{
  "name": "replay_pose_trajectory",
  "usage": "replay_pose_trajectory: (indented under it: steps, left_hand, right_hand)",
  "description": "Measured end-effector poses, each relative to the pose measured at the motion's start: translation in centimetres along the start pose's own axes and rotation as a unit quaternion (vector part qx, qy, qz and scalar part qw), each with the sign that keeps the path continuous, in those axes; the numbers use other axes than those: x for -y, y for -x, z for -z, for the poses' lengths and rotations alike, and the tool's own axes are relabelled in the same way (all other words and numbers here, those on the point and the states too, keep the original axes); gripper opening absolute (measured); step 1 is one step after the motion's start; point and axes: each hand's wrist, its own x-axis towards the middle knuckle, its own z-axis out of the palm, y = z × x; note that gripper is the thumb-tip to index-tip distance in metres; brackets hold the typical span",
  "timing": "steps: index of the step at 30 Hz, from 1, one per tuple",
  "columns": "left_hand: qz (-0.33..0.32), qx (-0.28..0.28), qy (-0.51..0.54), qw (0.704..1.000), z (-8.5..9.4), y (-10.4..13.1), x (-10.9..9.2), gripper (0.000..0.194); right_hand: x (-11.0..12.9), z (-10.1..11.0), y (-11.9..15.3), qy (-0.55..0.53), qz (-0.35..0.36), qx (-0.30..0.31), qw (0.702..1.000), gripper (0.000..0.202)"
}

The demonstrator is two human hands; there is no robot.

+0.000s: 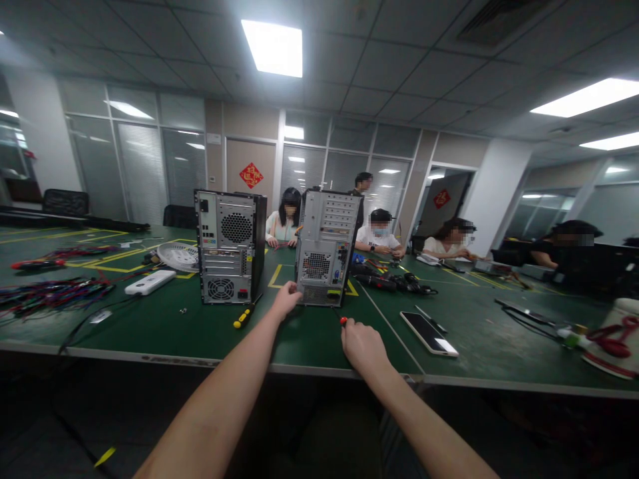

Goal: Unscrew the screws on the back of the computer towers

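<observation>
Two computer towers stand upright on the green table (200, 332), their rear panels facing me. My left hand (288, 299) touches the lower left edge of the right tower (322, 266), its fingertips close together; whether it grips the edge is hard to tell. My right hand (363, 344) is closed around a red-handled screwdriver (343, 320), whose thin shaft points toward the bottom of that tower. The left tower (227, 256) stands apart, to the left of my left hand. In front of it lies a yellow and black screwdriver (243, 317).
Left of the towers are a white power strip (151, 282), a white round basket (178, 256) and tangled cables (54, 296). A phone (428, 332) lies to the right, with black cables (394, 279) behind it. Several people are across the table.
</observation>
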Motion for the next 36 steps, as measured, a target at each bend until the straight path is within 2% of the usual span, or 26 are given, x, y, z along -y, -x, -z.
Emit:
replay_pose_trajectory:
  steps: [9, 18, 23, 29, 36]
  left_hand:
    - [-0.012, -0.009, -0.004, 1.0, -0.1, 0.3, -0.6, 0.014]
    - [-0.006, -0.004, 0.0, 1.0, 0.0, 0.2, -0.5, 0.015]
    - [-0.004, -0.003, -0.003, 1.0, 0.0, 0.3, -0.6, 0.015]
    - [0.001, 0.007, -0.007, 1.0, 0.2, 0.2, -0.2, 0.014]
    - [-0.009, -0.009, -0.01, 1.0, 0.0, 0.2, -0.3, 0.014]
  right_hand:
    - [0.3, -0.3, 0.6, -0.03, -0.029, -0.013, 0.999, 0.031]
    - [0.6, -0.3, 0.8, -0.071, -0.069, 0.003, 0.995, 0.033]
    - [0.4, -0.6, 1.2, -0.09, -0.083, 0.009, 0.992, 0.027]
    - [0.5, -0.4, 1.1, -0.03, -0.064, 0.004, 0.998, 0.032]
    - [0.5, 0.2, 0.6, 0.066, 0.016, 0.005, 0.998, 0.046]
